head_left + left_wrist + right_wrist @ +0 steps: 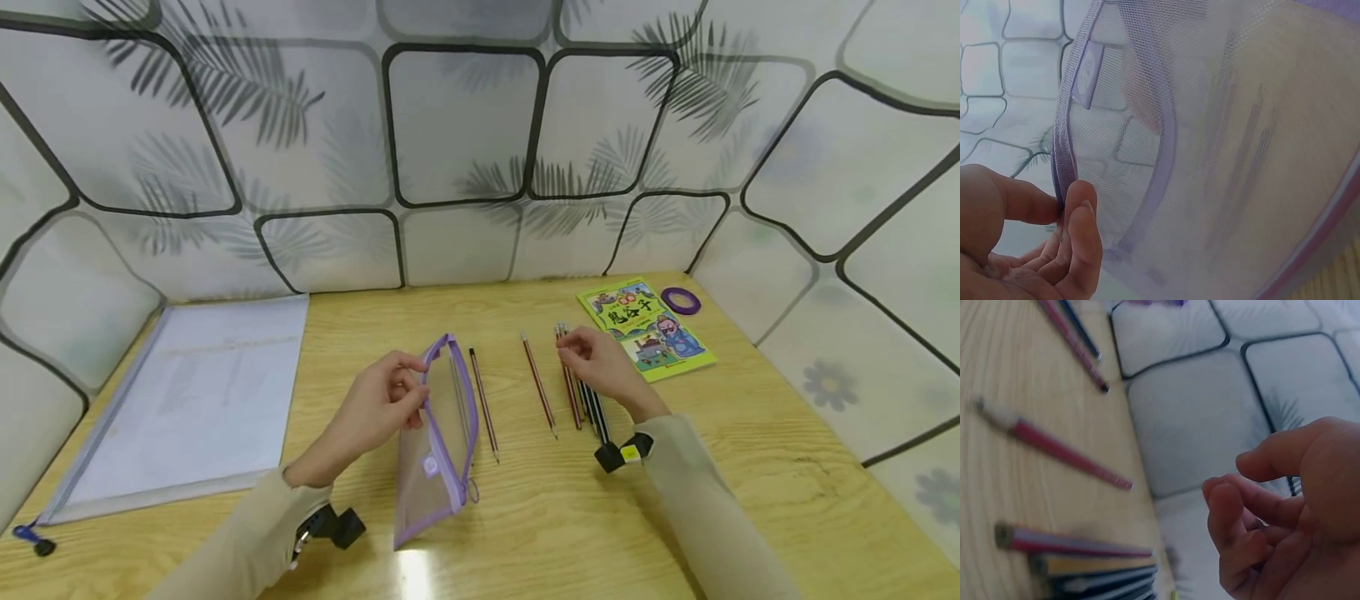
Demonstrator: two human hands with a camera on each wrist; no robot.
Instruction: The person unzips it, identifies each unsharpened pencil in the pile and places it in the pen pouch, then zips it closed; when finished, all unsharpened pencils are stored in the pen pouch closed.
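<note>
My left hand (382, 400) pinches the purple zipper edge of a see-through mesh pouch (433, 500), which stands tilted with its mouth open. Through the mesh (1166, 212) in the left wrist view, blurred pencils show. A striped pencil (484, 408) lies just right of the pouch. Another red pencil (538, 385) lies farther right, by itself. My right hand (603, 367) hovers over a bunch of pencils (570, 392), red and dark ones side by side. Its fingers are loosely curled, thumb apart from the fingertips, with nothing between them in the right wrist view.
A green and yellow booklet (652, 329) lies at the back right beside a purple ring (681, 301). On the left is a clear document folder (195, 392) with white paper inside and a blue zipper pull (33, 537). Patterned fabric walls (465, 125) surround the wooden table (555, 533).
</note>
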